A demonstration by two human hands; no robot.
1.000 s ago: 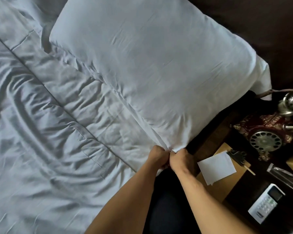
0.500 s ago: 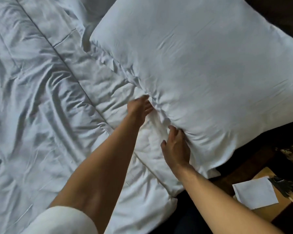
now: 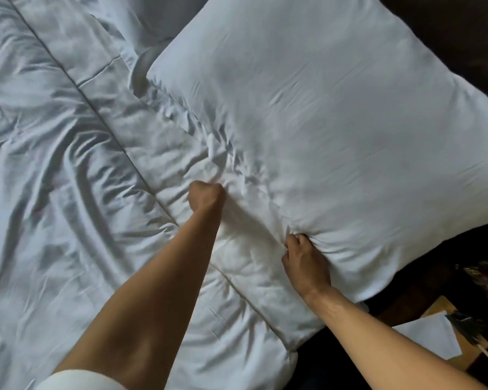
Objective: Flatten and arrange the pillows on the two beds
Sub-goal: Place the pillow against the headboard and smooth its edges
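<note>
A large white pillow lies at an angle across the head of the bed, its near edge creased and bunched. My left hand is closed into a fist at the pillow's near edge, gripping the fabric where it meets the duvet. My right hand is curled and clutches the pillow's near edge further right, with its fingers dug into the cloth. A second pillow shows partly at the top, behind the first. The white duvet under both arms is heavily wrinkled.
A dark bedside table stands at the lower right beside the bed, with a white paper on a brown pad and a small dark object with a wooden stick. A dark headboard fills the top right corner.
Both hands have gone from spread fingers on the pillow's near edge to closed grips on its fabric. The view has moved closer over the pillow and the hands are wider apart.
</note>
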